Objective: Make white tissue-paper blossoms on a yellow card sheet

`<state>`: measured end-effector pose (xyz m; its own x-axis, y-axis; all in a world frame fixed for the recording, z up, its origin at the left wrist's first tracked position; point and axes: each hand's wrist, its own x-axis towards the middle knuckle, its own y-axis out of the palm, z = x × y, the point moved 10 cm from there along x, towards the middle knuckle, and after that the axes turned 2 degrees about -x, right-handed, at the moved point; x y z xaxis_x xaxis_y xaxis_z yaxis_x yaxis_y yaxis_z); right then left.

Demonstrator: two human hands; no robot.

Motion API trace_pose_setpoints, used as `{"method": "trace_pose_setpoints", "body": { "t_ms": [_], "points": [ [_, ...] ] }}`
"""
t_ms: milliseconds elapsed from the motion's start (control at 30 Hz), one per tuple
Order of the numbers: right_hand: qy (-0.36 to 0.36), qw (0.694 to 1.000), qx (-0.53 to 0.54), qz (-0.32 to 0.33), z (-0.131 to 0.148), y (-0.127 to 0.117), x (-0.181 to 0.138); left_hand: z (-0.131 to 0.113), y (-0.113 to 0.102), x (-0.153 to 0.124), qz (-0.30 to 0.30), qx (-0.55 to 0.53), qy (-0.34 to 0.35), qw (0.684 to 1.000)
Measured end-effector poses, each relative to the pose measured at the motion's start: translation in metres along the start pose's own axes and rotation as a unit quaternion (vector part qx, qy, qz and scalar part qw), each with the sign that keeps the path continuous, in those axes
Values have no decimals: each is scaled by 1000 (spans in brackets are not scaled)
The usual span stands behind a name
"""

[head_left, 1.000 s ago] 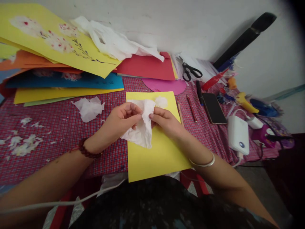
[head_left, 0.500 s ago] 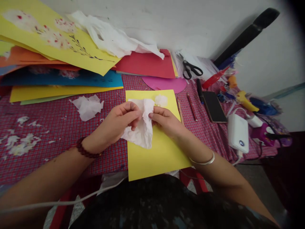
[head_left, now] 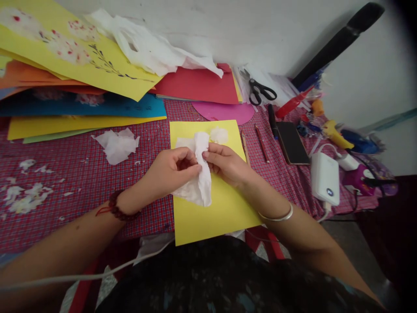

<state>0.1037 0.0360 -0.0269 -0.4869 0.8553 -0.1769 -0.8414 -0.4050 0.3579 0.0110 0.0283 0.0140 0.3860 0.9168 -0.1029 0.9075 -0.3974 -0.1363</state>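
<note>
A crumpled white tissue [head_left: 203,184] hangs between my two hands, with a folded strip along its right side. My left hand [head_left: 180,169] pinches it from the left, thumb and fingertips closed on the strip. From the right, my right hand [head_left: 224,161] grips the strip's edge between thumb and fingers. Beneath lies a yellow sheet of paper [head_left: 221,213]. A small round white tissue piece [head_left: 219,134] rests near the top of that sheet, just beyond my right fingers.
Left of the sheet lie a torn tissue piece [head_left: 117,145] and white scraps [head_left: 31,198]. Coloured papers [head_left: 130,106] are stacked behind. To the right are scissors [head_left: 259,89], a dark red pencil [head_left: 261,143], a black phone [head_left: 292,142] and a white power bank [head_left: 325,178].
My left hand has moved right, its thumb now pressing on the tissue. The tissue's right side now forms a flatter, narrower folded strip. My right hand has barely moved.
</note>
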Motion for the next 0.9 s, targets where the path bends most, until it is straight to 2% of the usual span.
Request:
{"method": "trace_pose_setpoints", "body": {
  "t_ms": [167, 233, 267, 333, 400, 467, 533, 667, 800, 900],
  "points": [
    [-12, 1000, -22, -2, 2, -1, 0, 4, -1, 0, -1, 20, 3, 1000],
    [-14, 1000, -27, -3, 3, 0, 0, -6, -9, -2, -34, 76, 60, 995],
    [-13, 999, -30, -5, 3, 0, 0, -14, -13, -4, -53, 120, 111, 985],
    [-10, 999, -37, -13, 3, -1, 0, -35, -11, -14, -72, 224, 232, 944],
    [-10, 999, -39, -19, 3, -2, -1, -46, 0, -25, -54, 312, 332, 889],
    [-16, 999, -34, -17, 4, -1, -1, -48, 8, -32, -38, 362, 377, 852],
    [-22, 999, -26, 3, 6, 3, -1, -46, 8, -32, -45, 390, 380, 837],
    [-63, 995, -54, 54, 15, 18, -4, -48, 2, -31, -101, 418, 372, 823],
    [-125, 980, -156, -2, 25, 15, -7, -53, 3, -35, -130, 478, 377, 783],
    [-140, 964, -223, -23, 24, 15, -9, -56, 10, -39, -126, 528, 391, 743]
  ]
}}
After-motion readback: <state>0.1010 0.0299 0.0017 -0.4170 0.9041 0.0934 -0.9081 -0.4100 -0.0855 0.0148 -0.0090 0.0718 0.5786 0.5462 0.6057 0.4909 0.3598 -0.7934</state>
